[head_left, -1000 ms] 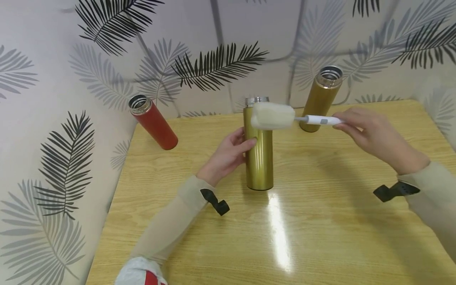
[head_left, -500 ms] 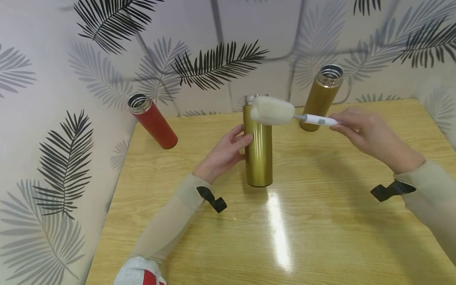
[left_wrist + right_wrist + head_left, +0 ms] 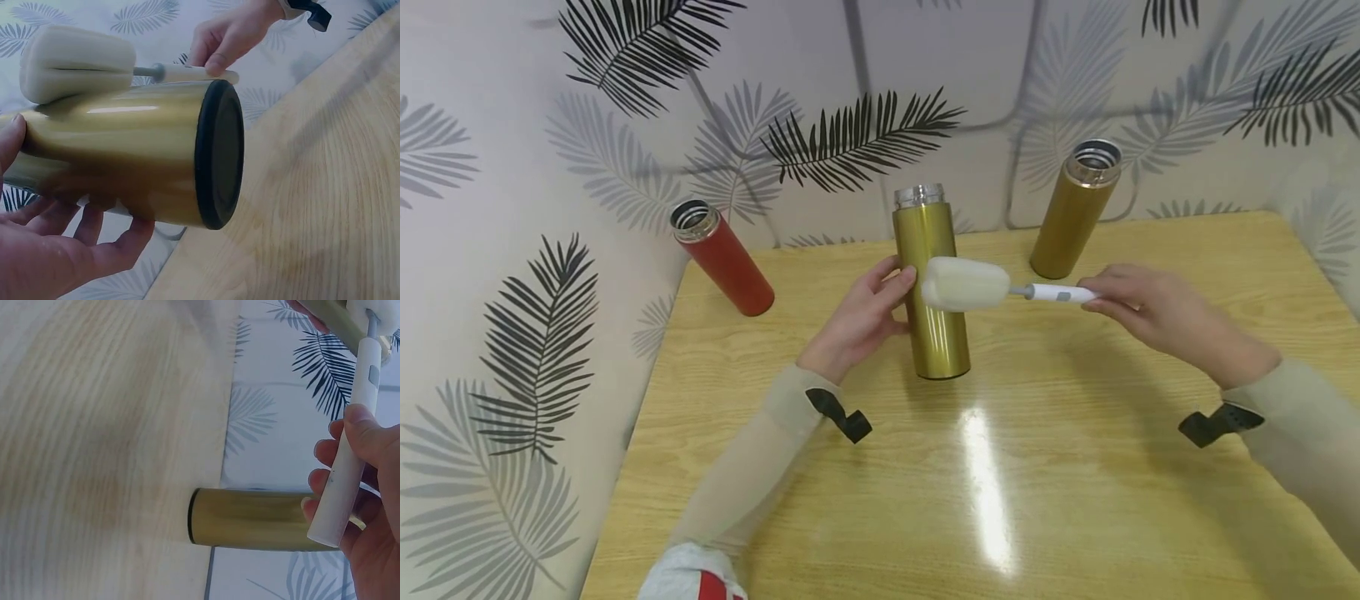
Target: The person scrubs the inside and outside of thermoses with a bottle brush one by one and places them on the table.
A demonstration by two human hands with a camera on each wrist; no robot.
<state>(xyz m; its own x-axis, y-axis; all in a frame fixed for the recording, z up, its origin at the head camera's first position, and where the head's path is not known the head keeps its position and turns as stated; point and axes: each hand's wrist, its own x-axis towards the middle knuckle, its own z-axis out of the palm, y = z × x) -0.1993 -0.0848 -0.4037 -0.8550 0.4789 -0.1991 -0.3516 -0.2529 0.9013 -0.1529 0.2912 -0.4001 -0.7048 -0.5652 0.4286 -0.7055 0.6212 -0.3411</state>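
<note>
My left hand (image 3: 865,312) grips a gold thermos flask (image 3: 938,342) around its side, tilted, with its open steel mouth up. In the left wrist view the dark base of that flask (image 3: 119,150) faces the camera, raised off the table. My right hand (image 3: 1157,317) holds a bottle brush (image 3: 966,285) by its white handle, thumb and fingers around it. The brush's cream sponge head overlaps the front of the gold flask in the head view and lies right at its wall in the left wrist view. The white handle (image 3: 350,462) shows in the right wrist view.
A red flask (image 3: 726,262), uncapped, stands at the back left of the wooden table (image 3: 865,517). Another uncapped gold flask (image 3: 1075,212) stands at the back right. Behind the table rises a wall covering (image 3: 970,50) with leaf prints.
The gold flask in my left hand has shifted left and up and now tilts. The right hand has brought the brush lower, from near the flask's neck to its middle.
</note>
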